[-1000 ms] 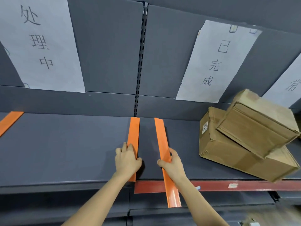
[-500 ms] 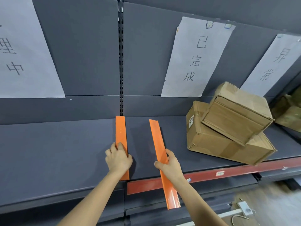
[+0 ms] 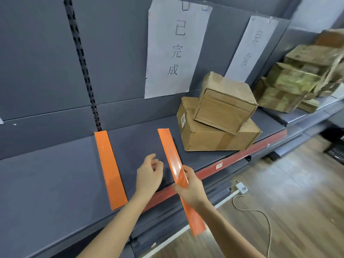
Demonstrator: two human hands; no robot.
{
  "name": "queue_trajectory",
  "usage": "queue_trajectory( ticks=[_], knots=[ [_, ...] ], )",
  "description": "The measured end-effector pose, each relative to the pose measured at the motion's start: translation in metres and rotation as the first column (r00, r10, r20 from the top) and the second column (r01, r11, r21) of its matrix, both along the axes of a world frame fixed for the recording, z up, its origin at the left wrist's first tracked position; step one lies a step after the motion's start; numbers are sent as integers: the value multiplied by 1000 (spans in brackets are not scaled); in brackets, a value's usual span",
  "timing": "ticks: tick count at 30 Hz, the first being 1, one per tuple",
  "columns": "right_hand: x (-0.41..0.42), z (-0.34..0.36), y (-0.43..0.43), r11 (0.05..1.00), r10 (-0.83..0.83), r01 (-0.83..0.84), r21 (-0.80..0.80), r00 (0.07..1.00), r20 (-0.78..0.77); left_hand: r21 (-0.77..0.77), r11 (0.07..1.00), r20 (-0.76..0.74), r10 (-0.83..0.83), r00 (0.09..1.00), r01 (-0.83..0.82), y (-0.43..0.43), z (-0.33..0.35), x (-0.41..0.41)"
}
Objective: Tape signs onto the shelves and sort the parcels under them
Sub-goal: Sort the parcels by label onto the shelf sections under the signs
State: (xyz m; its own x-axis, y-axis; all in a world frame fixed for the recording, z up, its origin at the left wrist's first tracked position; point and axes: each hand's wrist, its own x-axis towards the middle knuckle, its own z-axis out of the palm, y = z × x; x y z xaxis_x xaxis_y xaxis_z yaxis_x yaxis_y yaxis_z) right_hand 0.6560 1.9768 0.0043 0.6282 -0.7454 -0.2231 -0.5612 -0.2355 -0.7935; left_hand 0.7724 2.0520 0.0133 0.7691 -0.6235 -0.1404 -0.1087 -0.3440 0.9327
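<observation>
Looks like a parcel-sorting storeroom or small warehouse. Given away by long grey metal shelving [image 3: 46, 183] with a slotted upright [image 3: 81, 62] in the back panel at upper left. Also by paper signs [image 3: 173, 47] in Chinese characters taped above the bays at top centre, and by taped cardboard parcels [image 3: 219, 116] stacked at centre right. Further marked by orange divider strips [image 3: 109, 170] across the shelf board, a red edge rail [image 3: 242, 155], and a wood-look floor [image 3: 297, 202] at lower right.

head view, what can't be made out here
Head view only:
Label on the lower box: too small to read.
Pile of boxes at far right: blurred, cut by the right edge.
Orange strip: middle hidden by the right hand gripping it.
Sign at far left: cut by the left edge.
</observation>
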Motion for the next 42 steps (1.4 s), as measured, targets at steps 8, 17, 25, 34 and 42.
queue_trajectory(
  ticks=[8, 17, 25, 34, 42],
  knots=[
    [-76, -10, -4, 994, -30, 26, -104, 999, -30, -21, 988, -293, -154, 944, 155, -47, -4, -71],
    [-177, -28, -58, 979, -53, 44, -197, 998, -41, -57, 980, -190, -198, 962, 191, -108, -8, -153],
    [-327, -43, -157, 962, -179, 163, -218, 982, -56, -88, 971, -199, -234, 952, 220, -226, 2, -268],
    [-395, -47, -247, 941, -247, 261, -215, 965, 90, 23, 925, 71, -379, 923, 378, -313, 22, -330],
    [-348, -40, -323, 945, -304, 314, -93, 947, 107, 65, 969, 569, -234, 789, 240, -370, 38, -275]
  ],
)
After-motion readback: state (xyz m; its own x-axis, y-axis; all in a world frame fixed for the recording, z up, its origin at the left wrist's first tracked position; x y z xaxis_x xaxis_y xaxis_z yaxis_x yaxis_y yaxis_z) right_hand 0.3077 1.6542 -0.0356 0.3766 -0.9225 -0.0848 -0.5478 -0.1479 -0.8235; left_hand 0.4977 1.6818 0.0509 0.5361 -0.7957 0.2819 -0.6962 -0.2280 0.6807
